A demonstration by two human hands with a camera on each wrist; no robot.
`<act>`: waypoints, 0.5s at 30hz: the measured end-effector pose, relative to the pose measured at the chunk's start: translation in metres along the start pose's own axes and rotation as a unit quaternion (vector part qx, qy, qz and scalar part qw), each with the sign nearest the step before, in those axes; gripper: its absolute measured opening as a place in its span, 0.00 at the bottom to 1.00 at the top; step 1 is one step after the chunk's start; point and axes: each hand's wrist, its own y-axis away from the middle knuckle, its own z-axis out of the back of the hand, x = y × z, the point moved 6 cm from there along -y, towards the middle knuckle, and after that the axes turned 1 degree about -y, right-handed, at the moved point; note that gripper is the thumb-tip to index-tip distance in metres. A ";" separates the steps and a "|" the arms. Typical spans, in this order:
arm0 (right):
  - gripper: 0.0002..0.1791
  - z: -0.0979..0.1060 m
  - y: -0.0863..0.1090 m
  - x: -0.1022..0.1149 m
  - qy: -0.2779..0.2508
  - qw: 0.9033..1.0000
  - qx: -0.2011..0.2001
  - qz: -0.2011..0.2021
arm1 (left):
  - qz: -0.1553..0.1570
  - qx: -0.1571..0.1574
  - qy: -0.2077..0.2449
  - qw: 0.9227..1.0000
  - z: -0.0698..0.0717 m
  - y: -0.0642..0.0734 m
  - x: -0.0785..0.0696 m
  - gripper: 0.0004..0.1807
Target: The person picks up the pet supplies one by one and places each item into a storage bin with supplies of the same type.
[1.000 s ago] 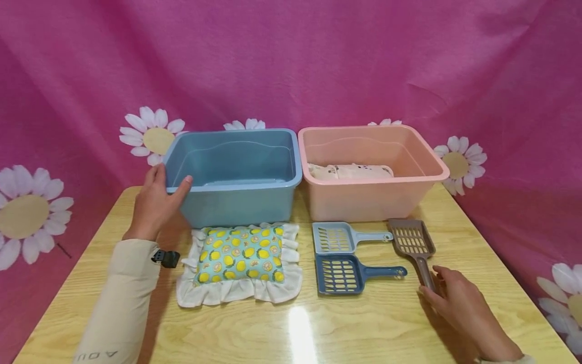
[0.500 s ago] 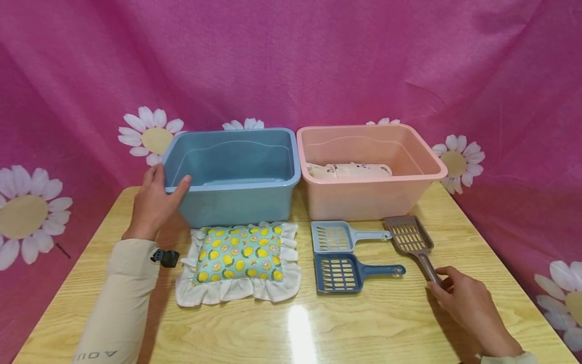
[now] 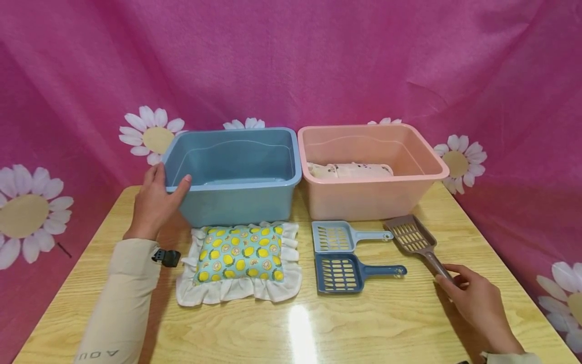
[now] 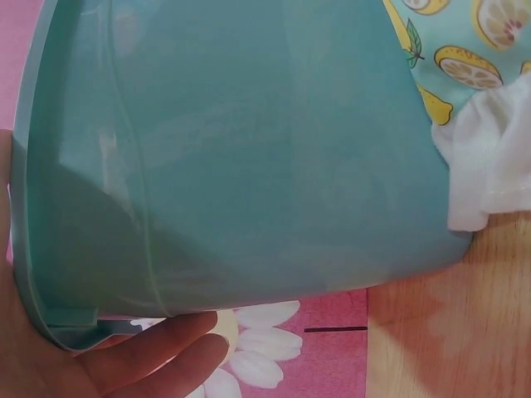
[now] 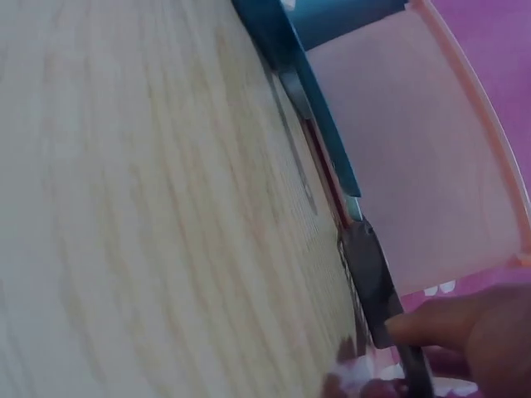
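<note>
My left hand [image 3: 152, 205] grips the near left corner of the blue plastic tub [image 3: 236, 205], thumb over the rim and fingers outside; the left wrist view shows fingers [image 4: 170, 352] below the tub's rim. My right hand [image 3: 477, 298] pinches the handle end of a brown slotted litter scoop [image 3: 411, 237] at the table's right. In the right wrist view the thumb [image 5: 440, 323] lies on the brown scoop's handle [image 5: 415, 369]. Left of it lie a light blue scoop [image 3: 370, 236] and a dark blue scoop [image 3: 382, 271], handles pointing right.
A pink tub [image 3: 364, 199] stands right of the blue one, with a cream patterned cloth item [image 3: 359, 171] inside. A lemon-print pillow [image 3: 238, 255] with white ruffles lies before the blue tub on the wooden table [image 3: 236, 333]. A pink flowered curtain [image 3: 291, 60] hangs behind.
My right hand has shifted slightly right, and the brown scoop's handle has swung right with it, so the scoop lies more slanted. My left hand stays on the blue tub.
</note>
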 end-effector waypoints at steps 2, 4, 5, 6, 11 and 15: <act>0.25 0.001 0.000 -0.003 -0.016 1.000 -0.005 -0.013 | 0.001 0.001 0.001 1.000 0.000 0.000 0.000 0.48; 0.26 0.001 -0.001 -0.007 -0.032 0.999 -0.009 -0.028 | 0.002 0.001 0.000 1.000 0.000 0.001 -0.001 0.48; 0.27 0.000 -0.001 -0.009 -0.053 0.998 -0.008 -0.041 | 0.002 0.000 -0.001 1.000 0.001 0.001 -0.001 0.48; 0.27 -0.001 -0.001 -0.011 -0.080 0.995 -0.007 -0.055 | 0.002 0.000 -0.001 1.000 0.001 0.001 -0.001 0.48; 0.27 -0.007 -0.001 -0.026 -0.255 0.957 -0.010 -0.139 | 0.000 -0.005 -0.005 1.000 0.002 0.001 -0.001 0.47; 0.20 -0.007 0.000 -0.034 -0.343 0.924 -0.028 -0.166 | 0.001 -0.001 -0.001 1.000 0.000 0.001 -0.001 0.47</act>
